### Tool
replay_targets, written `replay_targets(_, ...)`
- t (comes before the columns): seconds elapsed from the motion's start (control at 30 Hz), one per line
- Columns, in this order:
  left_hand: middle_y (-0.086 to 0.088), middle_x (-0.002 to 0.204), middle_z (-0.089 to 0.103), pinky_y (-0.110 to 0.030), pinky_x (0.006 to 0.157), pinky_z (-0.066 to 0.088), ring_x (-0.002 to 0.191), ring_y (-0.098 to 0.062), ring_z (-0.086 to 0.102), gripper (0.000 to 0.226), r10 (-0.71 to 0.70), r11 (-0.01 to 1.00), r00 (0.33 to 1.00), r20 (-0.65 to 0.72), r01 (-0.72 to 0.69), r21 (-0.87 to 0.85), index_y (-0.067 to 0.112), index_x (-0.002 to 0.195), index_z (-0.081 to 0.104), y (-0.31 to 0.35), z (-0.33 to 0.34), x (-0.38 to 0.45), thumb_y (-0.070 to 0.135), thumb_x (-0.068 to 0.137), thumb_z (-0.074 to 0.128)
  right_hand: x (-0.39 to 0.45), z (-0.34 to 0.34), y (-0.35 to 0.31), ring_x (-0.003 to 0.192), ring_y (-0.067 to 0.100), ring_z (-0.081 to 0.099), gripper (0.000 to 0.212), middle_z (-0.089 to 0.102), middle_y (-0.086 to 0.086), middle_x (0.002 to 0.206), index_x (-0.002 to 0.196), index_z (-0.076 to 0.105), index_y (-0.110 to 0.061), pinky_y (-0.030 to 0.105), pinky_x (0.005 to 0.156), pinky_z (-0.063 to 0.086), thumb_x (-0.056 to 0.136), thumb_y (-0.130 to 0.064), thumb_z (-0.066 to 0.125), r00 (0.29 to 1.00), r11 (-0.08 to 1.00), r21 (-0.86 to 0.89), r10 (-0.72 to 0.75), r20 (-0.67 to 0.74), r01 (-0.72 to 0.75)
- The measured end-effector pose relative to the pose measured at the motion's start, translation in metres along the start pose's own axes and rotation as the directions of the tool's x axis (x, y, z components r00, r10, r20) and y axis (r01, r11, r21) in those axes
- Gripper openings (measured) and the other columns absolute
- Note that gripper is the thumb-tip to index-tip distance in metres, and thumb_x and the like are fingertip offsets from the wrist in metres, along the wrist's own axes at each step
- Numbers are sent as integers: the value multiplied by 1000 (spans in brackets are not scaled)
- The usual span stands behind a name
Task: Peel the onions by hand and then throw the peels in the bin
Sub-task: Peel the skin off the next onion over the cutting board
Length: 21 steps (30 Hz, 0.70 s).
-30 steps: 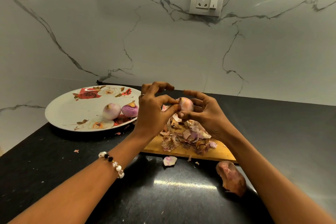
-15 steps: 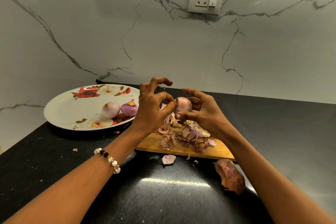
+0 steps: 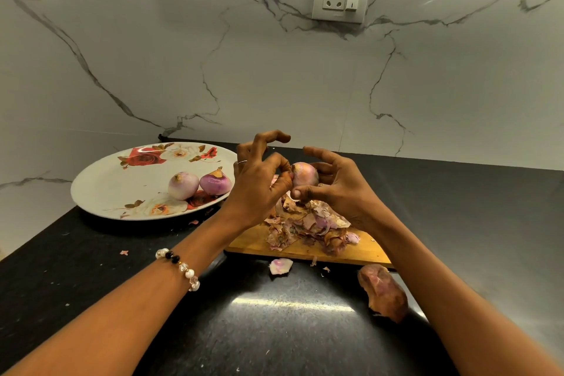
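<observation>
Peel pile (image 3: 308,223) under held onion (image 3: 305,173)

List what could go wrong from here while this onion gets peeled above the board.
The small pinkish onion is held in mid-air by the right hand in a fingertip grip while the left hand picks at it; it might slip. The heap of dry onion peels crowds the wooden chopping board, and scraps already litter the black stone counter, so more may scatter.
</observation>
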State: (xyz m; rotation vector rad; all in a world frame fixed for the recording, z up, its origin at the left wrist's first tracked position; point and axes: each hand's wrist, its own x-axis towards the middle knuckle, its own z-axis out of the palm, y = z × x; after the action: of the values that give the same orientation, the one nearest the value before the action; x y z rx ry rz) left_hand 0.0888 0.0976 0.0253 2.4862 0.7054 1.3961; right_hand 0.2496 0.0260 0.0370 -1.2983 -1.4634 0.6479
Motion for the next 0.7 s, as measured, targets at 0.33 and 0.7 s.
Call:
replay_targets(0.33,-5,140,32,-50,98,39,125,-21,30,19,-34,999,989,144,32,22,20,88,57,-1,1,-6,37,85,48,0,-9,1,97,29,70,84,63,19,119,139,46,-13,36,72,61,62,-9,80,999,973,231,33,-36,-24)
replay_targets(0.7,-2,88,70,-17,69,51,76,-6,60,10,-39,994,999,14,40,-97,10,98,68,2,-5,-5,13,88,66,0,-15,2,101,18,69,61,66,6,116,119,62,-14,29,74,59,61,-8,79,999,982,183,-36,-25,39)
